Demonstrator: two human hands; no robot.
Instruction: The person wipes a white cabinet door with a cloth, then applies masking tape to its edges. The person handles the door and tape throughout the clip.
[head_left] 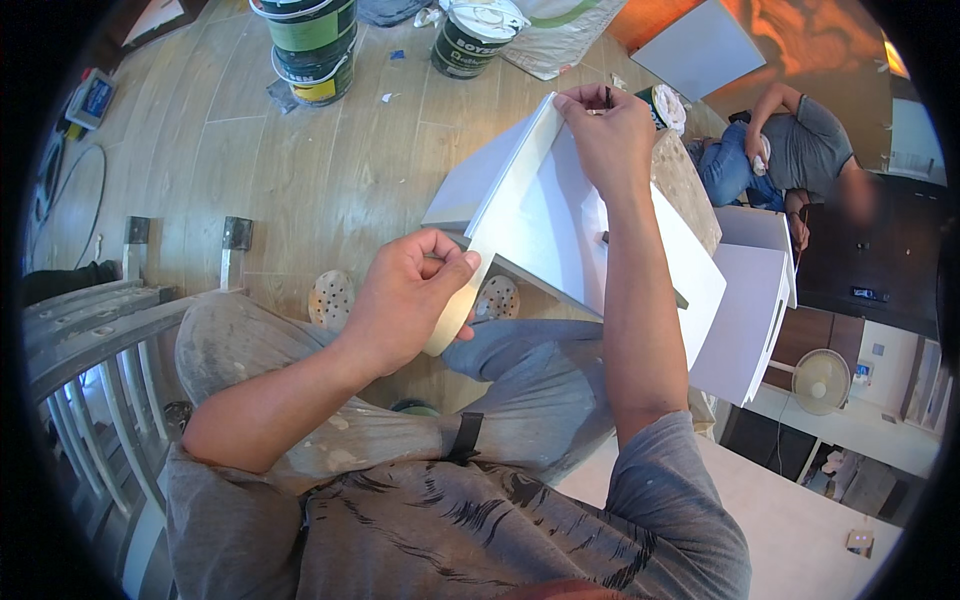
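Note:
My left hand is closed round a roll of pale yellow masking tape. From the roll, the tape's loose end runs up to the near corner of a white, box-like drawer or cabinet piece. At that piece's far corner, my right hand is pinched at the edge, with the forearm reaching across the piece. A small dark thing shows among its fingers, too small to name. What the right fingertips press on is partly hidden.
More white panels stand to the right. Paint buckets and an open paint can are on the wood-look floor ahead. Metal railing-like bars rise at left. A person sits at far right near a fan.

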